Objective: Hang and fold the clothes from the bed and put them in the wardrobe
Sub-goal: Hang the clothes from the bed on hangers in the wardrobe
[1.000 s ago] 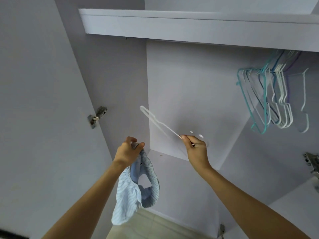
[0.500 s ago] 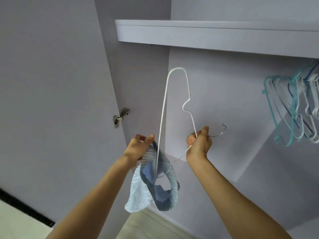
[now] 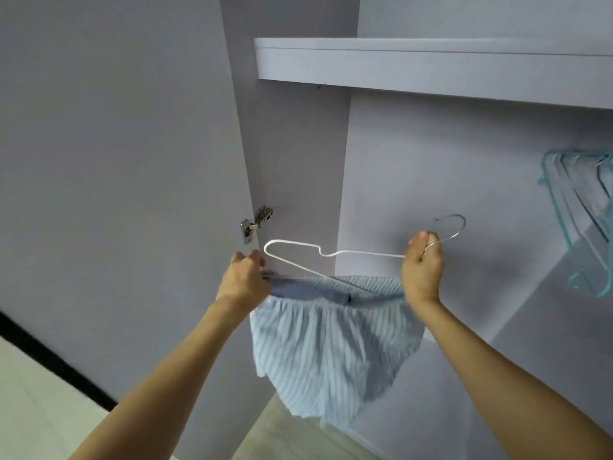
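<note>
Striped pale-blue cotton, gathered at an elastic waist, is what is being dealt with: a pair of shorts (image 3: pixel 331 343) hanging between the two hands in front of the open wardrobe (image 3: pixel 431 61). The left hand (image 3: pixel 245 280) pinches the left end of the waistband with curled fingers. The right hand (image 3: pixel 423 263) is closed in a fist round the neck of a white wire hanger (image 3: pixel 331 254), just below its bare metal hook, and seems also to trap the right end of the waistband, though the fist hides that part.

The hanger lies almost level, running from the right fist across to just above the left hand, its rounded shoulder end close by the left fingertips. Its lower bar dips toward the stretched waistband and seems to pass inside it near the middle; how far in cannot be told.

To do this step well, I judge the waistband should be kept taut between the hands so the opening stays wide, and the bar slid fully through before the left hand lets go; a slack band would let the thin cloth slide off the smooth wire. Then the hook wants turning upright for the rail.

Other hangers (image 3: pixel 577 220), teal and white, hang well to the right of the right hand.
</note>
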